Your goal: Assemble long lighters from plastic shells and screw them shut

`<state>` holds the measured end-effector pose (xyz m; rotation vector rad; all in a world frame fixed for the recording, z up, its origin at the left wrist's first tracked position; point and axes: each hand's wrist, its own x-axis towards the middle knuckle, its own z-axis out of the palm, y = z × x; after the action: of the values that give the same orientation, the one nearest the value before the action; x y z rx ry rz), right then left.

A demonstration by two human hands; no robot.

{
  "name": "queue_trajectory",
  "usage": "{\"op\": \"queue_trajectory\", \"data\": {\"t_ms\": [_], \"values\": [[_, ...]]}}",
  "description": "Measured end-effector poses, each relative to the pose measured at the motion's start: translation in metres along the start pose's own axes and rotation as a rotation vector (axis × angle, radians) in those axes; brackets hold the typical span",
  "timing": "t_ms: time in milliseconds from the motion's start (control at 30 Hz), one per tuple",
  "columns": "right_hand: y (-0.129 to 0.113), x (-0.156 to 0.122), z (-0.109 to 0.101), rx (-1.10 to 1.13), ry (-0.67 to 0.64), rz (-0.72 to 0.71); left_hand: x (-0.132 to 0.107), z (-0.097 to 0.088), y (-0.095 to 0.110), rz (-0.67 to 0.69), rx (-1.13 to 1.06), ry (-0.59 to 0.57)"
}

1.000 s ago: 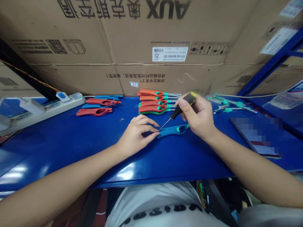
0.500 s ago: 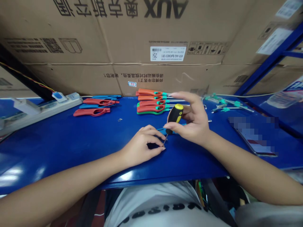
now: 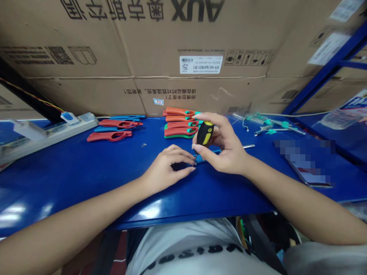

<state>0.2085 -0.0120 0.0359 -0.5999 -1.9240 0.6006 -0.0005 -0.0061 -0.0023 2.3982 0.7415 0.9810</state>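
Observation:
My right hand (image 3: 223, 149) is closed round a black and yellow screwdriver (image 3: 204, 134), held nearly upright with its tip down at the left end of a blue plastic handle piece (image 3: 208, 156) lying on the blue table (image 3: 86, 172). My left hand (image 3: 169, 166) rests on the table with thumb and forefinger pinched at that same end, right beside the screwdriver tip. Most of the blue piece is hidden behind my hands.
A stack of orange and green handle pieces (image 3: 180, 124) lies just behind my hands. Red and blue shells (image 3: 114, 128) lie at the back left beside a white power strip (image 3: 51, 131). Metal rods with green parts (image 3: 269, 124) and a flat dark device (image 3: 306, 160) are at the right. Cardboard boxes (image 3: 172, 57) wall the back.
My right hand swung the screwdriver from a slant to nearly upright and shifted slightly left. My left hand stayed pinched at the blue piece's end.

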Motion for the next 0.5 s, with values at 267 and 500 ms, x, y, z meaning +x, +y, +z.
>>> {"op": "queue_trajectory", "data": {"t_ms": [267, 500], "values": [[0.009, 0.000, 0.003, -0.058, 0.144, -0.028, -0.001, -0.002, -0.013, -0.131, 0.181, -0.074], [0.014, -0.001, 0.004, -0.082, 0.115, -0.007, -0.001, 0.001, -0.014, -0.096, 0.168, -0.128]]}}
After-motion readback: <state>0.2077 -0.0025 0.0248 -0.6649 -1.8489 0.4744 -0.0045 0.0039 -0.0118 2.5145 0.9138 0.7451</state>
